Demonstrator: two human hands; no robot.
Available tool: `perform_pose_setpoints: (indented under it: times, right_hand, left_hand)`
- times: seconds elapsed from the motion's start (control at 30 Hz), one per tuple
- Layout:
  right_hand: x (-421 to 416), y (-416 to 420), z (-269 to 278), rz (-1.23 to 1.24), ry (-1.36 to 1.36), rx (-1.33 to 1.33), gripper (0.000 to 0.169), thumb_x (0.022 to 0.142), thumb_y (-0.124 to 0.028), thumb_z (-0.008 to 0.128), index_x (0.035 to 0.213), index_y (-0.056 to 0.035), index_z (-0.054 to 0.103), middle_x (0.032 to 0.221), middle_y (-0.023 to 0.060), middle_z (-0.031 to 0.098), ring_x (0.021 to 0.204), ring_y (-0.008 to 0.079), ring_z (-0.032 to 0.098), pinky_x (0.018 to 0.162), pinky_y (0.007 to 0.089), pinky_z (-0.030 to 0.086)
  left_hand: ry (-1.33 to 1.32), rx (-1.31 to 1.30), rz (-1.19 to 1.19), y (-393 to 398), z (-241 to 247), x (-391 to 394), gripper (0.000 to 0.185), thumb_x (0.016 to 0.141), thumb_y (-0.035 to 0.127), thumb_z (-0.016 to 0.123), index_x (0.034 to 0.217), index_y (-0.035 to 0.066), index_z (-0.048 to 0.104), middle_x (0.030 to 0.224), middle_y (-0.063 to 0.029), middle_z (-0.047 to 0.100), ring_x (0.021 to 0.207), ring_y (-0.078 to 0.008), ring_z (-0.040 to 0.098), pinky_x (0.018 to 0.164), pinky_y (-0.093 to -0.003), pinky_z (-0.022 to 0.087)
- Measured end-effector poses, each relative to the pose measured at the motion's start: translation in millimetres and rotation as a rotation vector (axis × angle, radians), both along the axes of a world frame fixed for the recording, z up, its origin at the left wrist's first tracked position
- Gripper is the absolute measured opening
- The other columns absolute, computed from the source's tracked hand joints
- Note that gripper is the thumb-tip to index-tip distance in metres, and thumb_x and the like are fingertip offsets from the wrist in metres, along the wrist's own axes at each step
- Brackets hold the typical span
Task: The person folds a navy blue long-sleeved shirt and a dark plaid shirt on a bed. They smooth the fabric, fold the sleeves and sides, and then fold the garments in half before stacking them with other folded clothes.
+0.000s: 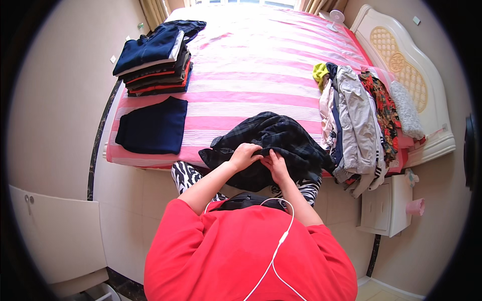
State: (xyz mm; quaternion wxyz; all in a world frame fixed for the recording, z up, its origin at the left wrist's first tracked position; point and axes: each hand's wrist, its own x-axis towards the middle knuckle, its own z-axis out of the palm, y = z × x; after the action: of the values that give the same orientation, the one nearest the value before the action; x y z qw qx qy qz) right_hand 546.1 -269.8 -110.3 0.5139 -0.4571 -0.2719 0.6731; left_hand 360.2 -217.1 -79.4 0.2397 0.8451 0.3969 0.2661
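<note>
A dark plaid shirt (pixel 278 131) lies bunched at the bed's near edge, part of it draped over my knees. My left hand (pixel 245 156) pinches its fabric from the left. Close beside it, my right hand (pixel 275 165) grips the same cloth, with the fingertips of both hands nearly meeting. What exactly sits between the fingers is too small to make out. To the left rests a folded navy garment (pixel 152 126), flat on the striped bedsheet (pixel 248 81). Behind that rises a stack of folded clothes (pixel 154 62) with a navy piece on top.
Unfolded clothes (pixel 356 113) lie heaped on the right, some hanging over the bed's edge. Beyond them stands a cream headboard (pixel 406 67). A white nightstand (pixel 388 207) is at the lower right, a small fan (pixel 335 19) at the far right corner. White earphone cables (pixel 283 237) hang over my chest.
</note>
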Motion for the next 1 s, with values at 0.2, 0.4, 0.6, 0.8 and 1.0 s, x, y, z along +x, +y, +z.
perform_pose_setpoints:
  times: [0.2,0.4,0.6,0.8,1.0]
  right_hand:
    - [7,-17,-9,0.327,-1.112,0.777,0.031,0.081,0.004,0.055,0.105,-0.0078,0.069,0.116,0.0123,0.065,0.113,0.0329,0.059,0.102,0.0437,0.045]
    - [7,-20,-10,0.395,-1.441,0.940,0.027,0.077,-0.012,0.071,0.104,-0.0102,0.069,0.114,0.0098,0.064,0.114,0.0277,0.057,0.107,0.0443,0.037]
    - [13,-14,22,0.363,-1.331,0.783,0.016,0.088,-0.024,0.067,0.093,-0.0085,0.064,0.087,0.0136,0.067,0.088,0.0324,0.065,0.076,0.0419,0.052]
    - [40,-17,68,0.332,-1.341,0.764,0.027,0.082,-0.028,0.074,0.101,-0.0094,0.066,0.090,0.0097,0.066,0.089,0.0298,0.065,0.077,0.0399,0.052]
    - [54,-24,57,0.224,-1.158,0.525,0.034,0.079,-0.034,0.078,0.095,-0.0068,0.067,0.090,0.0101,0.063,0.084,0.0296,0.065,0.072,0.0383,0.052]
  left_hand:
    - [-0.199,-0.270,0.063,27,-11,5,0.027,0.078,0.022,0.077,0.097,0.004,0.071,0.089,-0.0165,0.070,0.084,-0.0317,0.069,0.075,-0.0382,0.053]
    - [-0.256,-0.411,0.090,23,-12,4,0.030,0.079,0.024,0.079,0.097,0.001,0.071,0.088,-0.0140,0.072,0.081,-0.0228,0.070,0.076,-0.0331,0.054]
    - [-0.273,-0.410,0.107,20,-16,-6,0.027,0.082,0.020,0.077,0.099,-0.001,0.070,0.084,-0.0093,0.072,0.077,-0.0125,0.066,0.073,-0.0293,0.053]
    - [-0.321,-0.453,0.115,18,-7,-7,0.026,0.083,0.018,0.077,0.099,0.000,0.070,0.089,-0.0112,0.073,0.083,-0.0160,0.070,0.077,-0.0297,0.054]
    - [-0.303,-0.431,0.080,16,-8,-4,0.025,0.085,0.018,0.076,0.100,-0.001,0.070,0.085,-0.0085,0.072,0.078,-0.0114,0.066,0.074,-0.0278,0.053]
